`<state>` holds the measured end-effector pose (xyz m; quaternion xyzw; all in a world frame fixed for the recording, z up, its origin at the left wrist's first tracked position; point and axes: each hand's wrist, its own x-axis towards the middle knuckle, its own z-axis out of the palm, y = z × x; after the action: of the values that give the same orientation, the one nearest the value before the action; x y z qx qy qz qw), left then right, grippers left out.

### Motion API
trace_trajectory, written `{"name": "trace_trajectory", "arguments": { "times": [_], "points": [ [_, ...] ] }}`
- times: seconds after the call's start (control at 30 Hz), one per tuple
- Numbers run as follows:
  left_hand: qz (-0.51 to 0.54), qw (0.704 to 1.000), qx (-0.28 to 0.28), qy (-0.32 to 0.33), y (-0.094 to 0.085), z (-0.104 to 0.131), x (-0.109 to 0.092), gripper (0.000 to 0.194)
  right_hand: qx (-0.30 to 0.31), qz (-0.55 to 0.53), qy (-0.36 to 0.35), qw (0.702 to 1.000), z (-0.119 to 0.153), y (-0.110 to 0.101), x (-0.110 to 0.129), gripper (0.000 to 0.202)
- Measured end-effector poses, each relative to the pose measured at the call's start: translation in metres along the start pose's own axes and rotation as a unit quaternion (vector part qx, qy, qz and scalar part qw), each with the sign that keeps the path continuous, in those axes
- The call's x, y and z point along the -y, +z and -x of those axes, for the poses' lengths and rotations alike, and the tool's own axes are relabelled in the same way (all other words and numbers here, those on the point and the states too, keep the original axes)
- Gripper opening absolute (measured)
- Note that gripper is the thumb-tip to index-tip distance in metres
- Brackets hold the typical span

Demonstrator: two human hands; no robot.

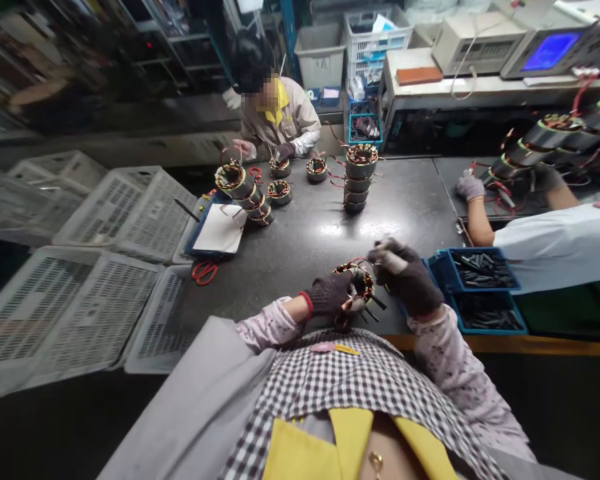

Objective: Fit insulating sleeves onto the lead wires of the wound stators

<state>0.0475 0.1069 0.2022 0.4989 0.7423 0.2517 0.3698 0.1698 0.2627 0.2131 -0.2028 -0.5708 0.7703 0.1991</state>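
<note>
Close to my body, at the table's near edge, a ring-shaped wound stator (364, 283) with copper coils and red wires is tilted towards me. My left hand (330, 295), in a dark glove with a red cuff, grips its left side. Black sleeves (376, 304) stick out at its lower right. Above and to the right of the stator is my right hand (405, 273), in a dark glove with pale fingertips. Its fingers are pressed together, and what they hold is too small to make out.
Stator stacks (357, 179) (247, 195) stand farther back. Blue bins (517, 288) of black sleeves lie right, red-handled scissors (205, 272) and white crates (100, 293) left. One person (293, 110) works opposite; another's arm (480, 217) reaches in from the right.
</note>
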Motion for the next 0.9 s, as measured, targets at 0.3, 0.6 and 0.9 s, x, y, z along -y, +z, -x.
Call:
{"name": "trace_trajectory", "arguments": {
  "times": [0.3, 0.6, 0.9],
  "points": [
    [-0.102, 0.994, 0.025, 0.029, -0.01, 0.021, -0.014, 0.027, -0.112, 0.205, -0.047, 0.971, 0.019, 0.029, -0.06, 0.038],
    [-0.273, 0.96, 0.056, 0.0, -0.026, 0.036, -0.015, 0.036, -0.095, 0.336, -0.068, 0.935, 0.019, 0.025, -0.059, 0.037],
    [-0.048, 0.992, 0.085, -0.078, -0.032, 0.038, 0.01, 0.024, -0.09, 0.387, -0.075, 0.915, 0.023, 0.032, -0.06, 0.035]
  ]
}}
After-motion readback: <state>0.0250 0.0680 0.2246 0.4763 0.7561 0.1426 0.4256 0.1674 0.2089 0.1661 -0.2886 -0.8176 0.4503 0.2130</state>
